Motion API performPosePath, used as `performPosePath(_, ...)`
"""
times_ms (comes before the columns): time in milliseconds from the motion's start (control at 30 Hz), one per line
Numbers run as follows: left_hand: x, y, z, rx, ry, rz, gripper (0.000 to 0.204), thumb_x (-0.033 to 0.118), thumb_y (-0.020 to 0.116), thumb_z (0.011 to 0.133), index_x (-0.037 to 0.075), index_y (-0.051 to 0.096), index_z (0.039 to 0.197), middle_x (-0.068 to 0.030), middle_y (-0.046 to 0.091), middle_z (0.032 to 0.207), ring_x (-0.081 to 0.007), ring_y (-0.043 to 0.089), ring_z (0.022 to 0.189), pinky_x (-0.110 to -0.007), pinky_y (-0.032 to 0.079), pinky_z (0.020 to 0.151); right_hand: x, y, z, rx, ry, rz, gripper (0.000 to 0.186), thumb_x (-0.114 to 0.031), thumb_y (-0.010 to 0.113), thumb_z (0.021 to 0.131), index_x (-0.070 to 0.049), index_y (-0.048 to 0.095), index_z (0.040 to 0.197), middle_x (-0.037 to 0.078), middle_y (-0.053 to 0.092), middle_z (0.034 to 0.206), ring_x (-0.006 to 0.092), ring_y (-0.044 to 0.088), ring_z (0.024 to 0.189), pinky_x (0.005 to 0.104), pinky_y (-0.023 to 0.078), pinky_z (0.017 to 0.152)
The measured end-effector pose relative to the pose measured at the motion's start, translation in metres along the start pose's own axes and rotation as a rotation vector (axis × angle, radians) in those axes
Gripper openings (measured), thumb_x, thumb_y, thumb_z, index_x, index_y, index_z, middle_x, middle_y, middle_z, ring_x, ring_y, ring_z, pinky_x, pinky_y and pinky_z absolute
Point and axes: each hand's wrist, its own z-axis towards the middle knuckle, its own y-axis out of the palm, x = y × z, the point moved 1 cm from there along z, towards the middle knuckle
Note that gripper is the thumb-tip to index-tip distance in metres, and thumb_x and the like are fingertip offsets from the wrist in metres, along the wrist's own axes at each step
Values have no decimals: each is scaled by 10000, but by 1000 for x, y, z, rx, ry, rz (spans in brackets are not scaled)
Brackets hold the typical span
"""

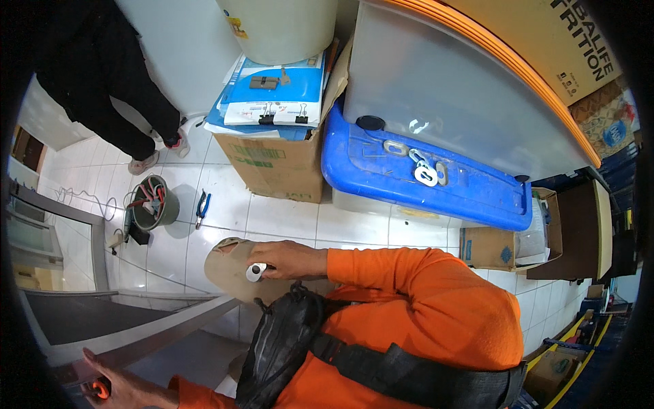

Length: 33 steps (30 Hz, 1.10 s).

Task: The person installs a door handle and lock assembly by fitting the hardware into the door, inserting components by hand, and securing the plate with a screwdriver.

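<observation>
My right hand (294, 260) is closed around a small silver metal plate with a hole (256, 272), held above my knee in tan trousers (225, 269). At the lower left my left hand (126, 387) is beside a grey metal-framed door (146, 332). Its fingers curl around an orange-and-black tool handle (101, 388), seen nearly end-on; the rest of that tool is hidden. Several oval silver plates (426, 176) lie on the blue lid (354, 153) of a plastic box. A lock cylinder (264, 82) with a key (285, 76) rests on a blue folder.
Blue-handled pliers (203, 208) lie on the white tiles near a bucket of tools (165, 215). A cardboard box (276, 167) carries stacked papers and a white container (283, 34). Another person's dark-trousered legs (112, 82) stand at upper left. A black bag (283, 347) hangs across my front.
</observation>
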Motion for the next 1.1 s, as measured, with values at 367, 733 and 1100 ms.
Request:
performPosePath(367,-38,-20,24,65,383,687,589,198,862,842,56,559,1327,-199,584,1366,-285,590,1234,-418,523,989,-6,-36,8,259,41,-143,480,-214,747,847,-63,618,1284,151,622,1143,307,635,989,404,539,845)
performPosePath(733,-7,16,17,-55,341,347,851,274,947,695,56,507,1389,-69,568,865,-165,597,667,-296,524,582,-13,-57,38,279,72,-9,452,-28,739,853,-25,611,1287,128,658,1132,230,661,957,358,548,866)
performPosePath(1100,-13,28,25,-150,318,235,790,335,898,773,59,485,1387,-46,568,742,-185,611,640,-306,526,602,-42,-27,61,114,261,575,459,-74,615,963,39,536,1400,124,663,1042,201,668,815,341,589,713)
